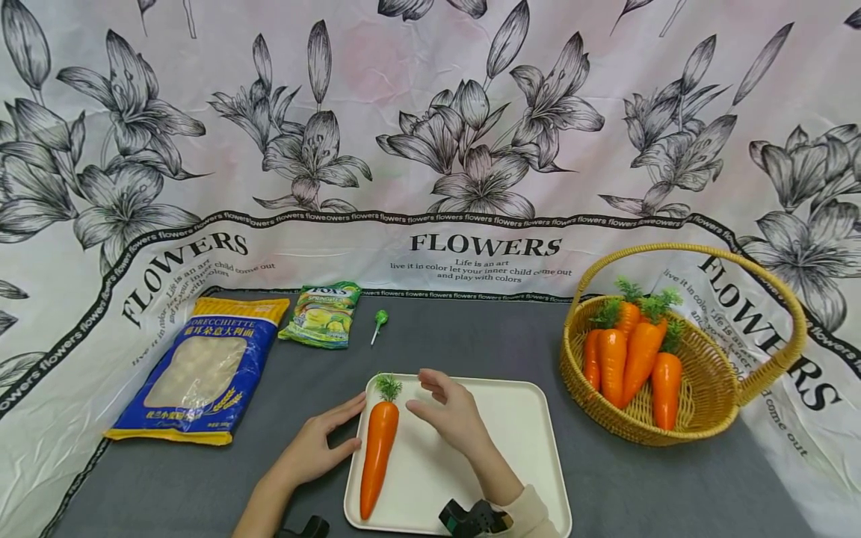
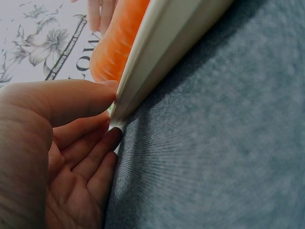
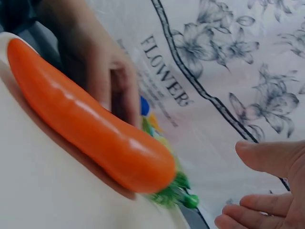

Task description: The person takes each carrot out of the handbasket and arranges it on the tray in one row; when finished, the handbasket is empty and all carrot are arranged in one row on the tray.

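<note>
An orange carrot (image 1: 380, 452) with a green leafy top lies lengthwise along the left side of a cream tray (image 1: 514, 430). My left hand (image 1: 315, 447) is at the tray's left edge, its thumb and fingertips touching the rim in the left wrist view; the fingers are fairly straight. To the right of the carrot, my right hand (image 1: 452, 415) hovers over the tray with fingers loosely bent and nothing held. In the right wrist view the thumb and fingers of that hand (image 3: 276, 191) stand apart from the carrot (image 3: 90, 124).
A yellow wicker basket (image 1: 578, 396) with a tall handle holds several carrots at the right. On the left lie a blue pasta bag (image 1: 195, 370), a green candy packet (image 1: 323, 314) and a green lollipop (image 1: 381, 320). A flower-printed cloth (image 1: 471, 261) hangs behind.
</note>
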`<state>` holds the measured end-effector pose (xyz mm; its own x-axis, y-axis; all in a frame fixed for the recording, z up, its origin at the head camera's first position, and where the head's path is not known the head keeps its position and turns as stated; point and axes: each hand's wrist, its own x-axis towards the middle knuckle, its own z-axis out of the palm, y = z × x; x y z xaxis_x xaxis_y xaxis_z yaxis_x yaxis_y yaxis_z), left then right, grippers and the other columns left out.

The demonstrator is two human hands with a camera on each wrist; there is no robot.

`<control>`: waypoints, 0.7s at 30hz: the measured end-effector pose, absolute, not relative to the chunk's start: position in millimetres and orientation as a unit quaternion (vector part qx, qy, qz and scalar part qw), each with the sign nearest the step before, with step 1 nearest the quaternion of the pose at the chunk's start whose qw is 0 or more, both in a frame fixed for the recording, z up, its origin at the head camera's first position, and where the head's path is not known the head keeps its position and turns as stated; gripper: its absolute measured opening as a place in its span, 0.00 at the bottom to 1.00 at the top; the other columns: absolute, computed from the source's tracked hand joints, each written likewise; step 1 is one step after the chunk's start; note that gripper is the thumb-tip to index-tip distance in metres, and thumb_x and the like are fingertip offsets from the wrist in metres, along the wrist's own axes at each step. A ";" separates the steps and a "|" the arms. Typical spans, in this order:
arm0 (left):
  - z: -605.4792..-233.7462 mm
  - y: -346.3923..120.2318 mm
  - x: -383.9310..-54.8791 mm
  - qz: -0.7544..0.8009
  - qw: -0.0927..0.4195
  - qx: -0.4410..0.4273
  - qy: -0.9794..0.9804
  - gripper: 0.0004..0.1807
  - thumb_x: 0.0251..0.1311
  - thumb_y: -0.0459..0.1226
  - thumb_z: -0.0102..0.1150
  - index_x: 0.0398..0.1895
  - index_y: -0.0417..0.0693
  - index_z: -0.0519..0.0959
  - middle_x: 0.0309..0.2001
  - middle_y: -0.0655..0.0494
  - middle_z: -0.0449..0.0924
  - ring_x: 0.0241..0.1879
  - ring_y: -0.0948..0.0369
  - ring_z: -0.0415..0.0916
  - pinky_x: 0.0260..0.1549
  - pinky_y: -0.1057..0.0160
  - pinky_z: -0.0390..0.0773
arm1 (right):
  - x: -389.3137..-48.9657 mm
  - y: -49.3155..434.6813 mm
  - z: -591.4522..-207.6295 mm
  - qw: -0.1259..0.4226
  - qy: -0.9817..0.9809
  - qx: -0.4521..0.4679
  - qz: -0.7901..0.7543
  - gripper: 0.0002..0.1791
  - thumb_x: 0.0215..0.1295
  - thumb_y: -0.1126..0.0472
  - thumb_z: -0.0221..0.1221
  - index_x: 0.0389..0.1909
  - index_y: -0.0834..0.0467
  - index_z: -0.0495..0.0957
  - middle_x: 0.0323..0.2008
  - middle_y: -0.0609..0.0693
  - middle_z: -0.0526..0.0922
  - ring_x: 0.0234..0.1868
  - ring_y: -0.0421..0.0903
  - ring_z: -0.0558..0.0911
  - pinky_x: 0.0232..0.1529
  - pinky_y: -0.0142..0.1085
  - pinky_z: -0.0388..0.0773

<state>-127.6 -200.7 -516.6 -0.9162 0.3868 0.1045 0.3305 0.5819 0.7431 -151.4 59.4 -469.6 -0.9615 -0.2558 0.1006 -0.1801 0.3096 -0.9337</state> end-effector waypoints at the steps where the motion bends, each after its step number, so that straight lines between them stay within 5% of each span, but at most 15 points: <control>1: -516.7 -200.7 -127.7 0.409 0.034 0.201 0.889 0.31 0.61 0.49 0.58 0.67 0.55 0.68 0.69 0.61 0.64 0.67 0.54 0.64 0.60 0.43 0.66 | -152.0 61.9 -468.0 0.030 0.804 -0.135 -0.578 0.32 0.58 0.54 0.65 0.60 0.65 0.71 0.58 0.60 0.77 0.59 0.55 0.76 0.61 0.49 0.70; 13: -517.5 -196.6 -128.9 0.399 0.033 0.215 0.891 0.31 0.62 0.49 0.58 0.67 0.52 0.68 0.69 0.59 0.64 0.66 0.53 0.65 0.59 0.44 0.68 | -158.1 108.7 -445.5 -0.011 0.793 -0.112 -0.598 0.30 0.57 0.61 0.66 0.61 0.61 0.70 0.60 0.59 0.75 0.62 0.53 0.74 0.64 0.47 0.68; 21: -517.4 -198.4 -126.6 0.404 0.029 0.201 0.892 0.31 0.61 0.48 0.59 0.67 0.53 0.69 0.68 0.61 0.65 0.66 0.54 0.65 0.59 0.45 0.69 | -165.6 143.0 -431.6 -0.045 0.816 -0.104 -0.566 0.32 0.57 0.56 0.66 0.62 0.60 0.70 0.60 0.59 0.74 0.62 0.54 0.73 0.64 0.48 0.68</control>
